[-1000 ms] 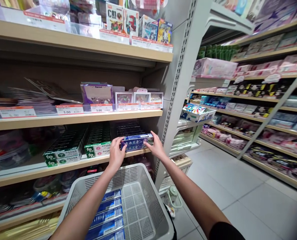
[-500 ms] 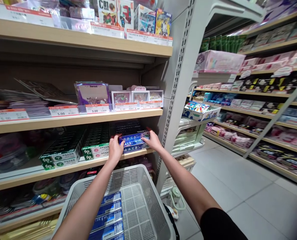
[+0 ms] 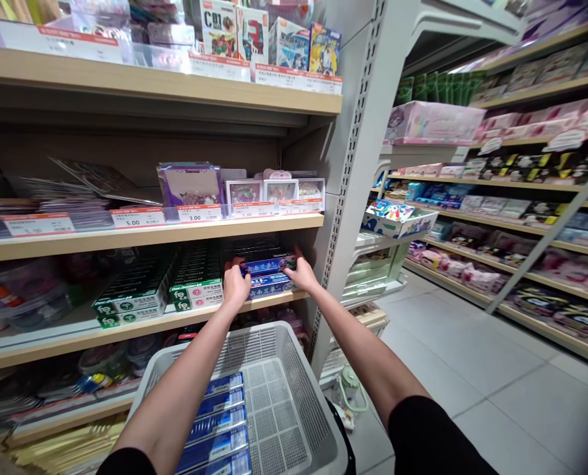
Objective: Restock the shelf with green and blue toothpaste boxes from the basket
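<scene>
A blue toothpaste box [image 3: 264, 266] is held at its two ends on the lower shelf. My left hand [image 3: 236, 284] is closed on its left end, and my right hand [image 3: 302, 273] grips the right end with the thumb in front. Directly below it, more blue toothpaste boxes [image 3: 272, 291] are stacked at the shelf's front edge. Left of my left hand stand rows of green and white toothpaste boxes [image 3: 197, 293]. Under my arms, a grey plastic basket [image 3: 294, 396] holds several blue boxes [image 3: 219, 422] lined up along its left side.
Just above my hands runs a wooden shelf [image 3: 254, 227] with price labels and small packaged goods. A grey perforated post [image 3: 346, 178] rises right of my right hand. Beyond it are the tiled floor [image 3: 452, 356] and another stocked shelf [image 3: 531, 231].
The held box has shifted slightly up and back over the stack, showing more of the boxes beneath. Both hands keep their hold, and the view has swung slightly left.
</scene>
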`<state>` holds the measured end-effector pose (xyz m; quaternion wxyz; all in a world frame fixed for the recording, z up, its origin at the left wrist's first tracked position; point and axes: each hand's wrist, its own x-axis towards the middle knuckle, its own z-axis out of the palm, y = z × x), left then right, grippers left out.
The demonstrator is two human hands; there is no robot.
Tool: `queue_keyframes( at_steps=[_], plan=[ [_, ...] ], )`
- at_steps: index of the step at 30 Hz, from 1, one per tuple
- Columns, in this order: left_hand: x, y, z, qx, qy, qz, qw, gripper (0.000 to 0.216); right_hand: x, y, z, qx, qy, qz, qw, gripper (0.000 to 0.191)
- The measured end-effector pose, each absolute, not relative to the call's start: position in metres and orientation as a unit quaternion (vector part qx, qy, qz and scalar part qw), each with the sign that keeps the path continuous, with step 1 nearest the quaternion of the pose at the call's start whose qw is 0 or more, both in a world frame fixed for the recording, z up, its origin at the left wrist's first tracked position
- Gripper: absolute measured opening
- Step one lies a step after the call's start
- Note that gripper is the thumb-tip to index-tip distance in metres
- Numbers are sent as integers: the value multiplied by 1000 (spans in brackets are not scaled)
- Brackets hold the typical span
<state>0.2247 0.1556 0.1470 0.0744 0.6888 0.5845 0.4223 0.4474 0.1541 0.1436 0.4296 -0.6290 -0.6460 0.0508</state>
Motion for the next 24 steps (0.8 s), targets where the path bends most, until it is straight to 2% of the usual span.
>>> queue_keyframes(
  at_steps=[3,6,10,15,19,24],
  plan=[
    [220,147,150,696,556,444,101,48,446,149,142,-618,-647,32,446,93],
    [209,127,148,715,495,481,111,55,438,131,141,-594,-645,-13,482,88],
    [180,79,140,732,388,543,137,40,411,86,136,-534,-657,-55,529,72],
    [130,29,124,740,383,532,153,27,366,35,112,-479,-695,4,536,52],
    [83,21,91,742,463,447,191,31,337,14,64,-471,-736,107,475,45],
    [33,13,20,786,542,162,250,43,317,2,-7,-474,-798,258,268,55]
  ],
)
